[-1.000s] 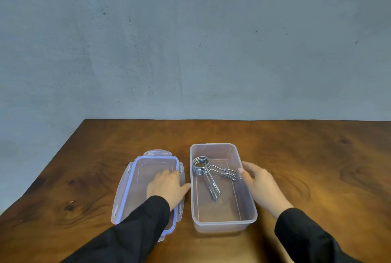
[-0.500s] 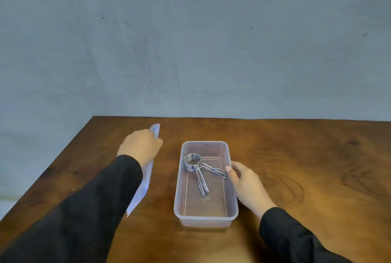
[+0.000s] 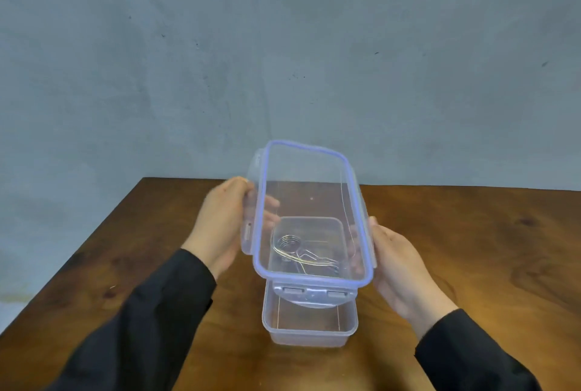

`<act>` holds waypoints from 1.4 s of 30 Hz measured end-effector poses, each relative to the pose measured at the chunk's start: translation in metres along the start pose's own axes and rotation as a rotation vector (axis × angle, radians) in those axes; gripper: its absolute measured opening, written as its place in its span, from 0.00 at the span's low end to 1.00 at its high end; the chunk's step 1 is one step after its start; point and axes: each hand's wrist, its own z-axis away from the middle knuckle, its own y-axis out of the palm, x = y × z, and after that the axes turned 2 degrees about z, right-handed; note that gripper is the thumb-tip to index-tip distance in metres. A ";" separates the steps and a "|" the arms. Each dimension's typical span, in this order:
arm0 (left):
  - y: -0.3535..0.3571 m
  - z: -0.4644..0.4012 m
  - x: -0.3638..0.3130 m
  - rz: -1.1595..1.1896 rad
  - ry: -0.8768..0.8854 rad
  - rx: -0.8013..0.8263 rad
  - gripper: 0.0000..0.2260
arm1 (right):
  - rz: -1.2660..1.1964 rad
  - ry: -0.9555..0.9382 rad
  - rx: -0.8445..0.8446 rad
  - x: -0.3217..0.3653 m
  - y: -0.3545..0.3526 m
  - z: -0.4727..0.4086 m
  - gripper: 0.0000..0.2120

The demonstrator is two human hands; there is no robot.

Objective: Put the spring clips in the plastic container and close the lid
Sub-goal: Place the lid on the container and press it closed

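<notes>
A clear plastic container (image 3: 309,332) stands open on the wooden table, near the front middle. Metal spring clips (image 3: 290,246) lie inside it at the far end, seen through the lid. The clear lid (image 3: 309,189) with a blue seal and snap flaps hangs tilted in the air above the container, its near end lower. My left hand (image 3: 220,227) grips the lid's left long edge. My right hand (image 3: 399,268) holds its right long edge. The lid does not touch the container's rim.
The wooden table (image 3: 471,265) stretches to the right and left of the container. Its left edge runs diagonally at the lower left. A grey wall (image 3: 283,60) rises behind the table's far edge.
My left hand lifted the lid off the table at the left and swung it over the container. My right hand left the container's side and took the lid's right edge.
</notes>
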 end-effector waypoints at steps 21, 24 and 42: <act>-0.035 -0.009 0.135 -0.679 -0.199 -0.045 0.17 | 0.396 0.108 -0.242 -0.065 -0.007 0.000 0.18; -0.038 -0.009 0.140 -0.617 -0.228 -0.063 0.17 | 0.394 0.108 -0.229 -0.068 -0.007 0.001 0.19; -0.034 0.024 0.155 -0.294 -0.264 0.179 0.26 | 0.553 -0.021 -0.195 -0.082 0.011 0.008 0.16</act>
